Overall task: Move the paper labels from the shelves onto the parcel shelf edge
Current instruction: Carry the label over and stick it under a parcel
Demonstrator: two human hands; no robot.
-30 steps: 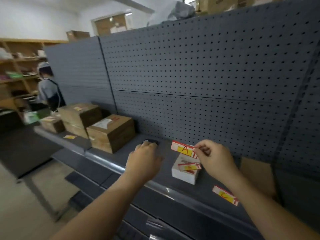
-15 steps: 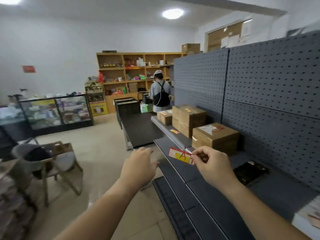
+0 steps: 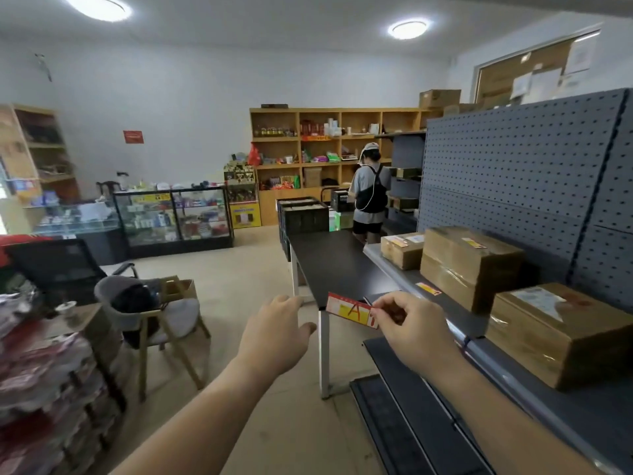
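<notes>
We are pinching 1 paper label (image 3: 351, 310) in our right hand (image 3: 412, 332), holding it in the air just left of the parcel shelf edge (image 3: 404, 273). Our left hand (image 3: 275, 337) is hovering empty, fingers loosely apart. Another label (image 3: 428, 289) is lying near the 3 parcels (image 3: 469, 265).

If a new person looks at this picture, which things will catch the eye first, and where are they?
First, the red and yellow paper label in the centre, pinched in the grip of the right hand, with the empty left hand open beside it. Next, the brown parcels on the grey shelf at the right, and another person standing at the far shelves.
</notes>
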